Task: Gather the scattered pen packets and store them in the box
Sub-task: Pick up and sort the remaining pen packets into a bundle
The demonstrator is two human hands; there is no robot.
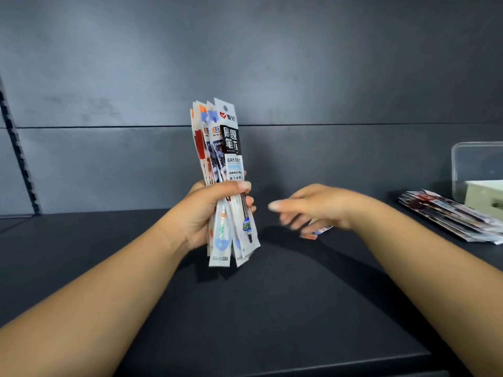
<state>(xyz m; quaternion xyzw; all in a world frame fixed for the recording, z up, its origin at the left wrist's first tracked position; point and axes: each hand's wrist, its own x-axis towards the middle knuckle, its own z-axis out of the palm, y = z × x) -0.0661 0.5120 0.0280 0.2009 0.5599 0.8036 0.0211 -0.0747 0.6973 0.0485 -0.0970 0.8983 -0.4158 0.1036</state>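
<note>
Both hands are up over the dark desk [272, 308]. Her left hand [212, 210] grips a thick bundle of pen packets [226, 164], fingers and thumb curled round its middle, the packets standing nearly upright and fanned a little at the top. Her right hand [313, 208] is blurred, reaching out just beside the bundle; a small packet [315, 232] shows under its fingers, but I cannot tell whether it is pinched or merely lying beneath them.

By my judgement the gathering is well along but the storing has not begun: the bundle is off the desk, while a second pile of packets [451, 219] lies spread at the far right, near the box.

That clear plastic box [468, 164] stands at the right edge, against the back wall. No packets show inside it. A pale box-like thing [484, 197] sits in front of it or within it; which, I cannot make out.
</note>
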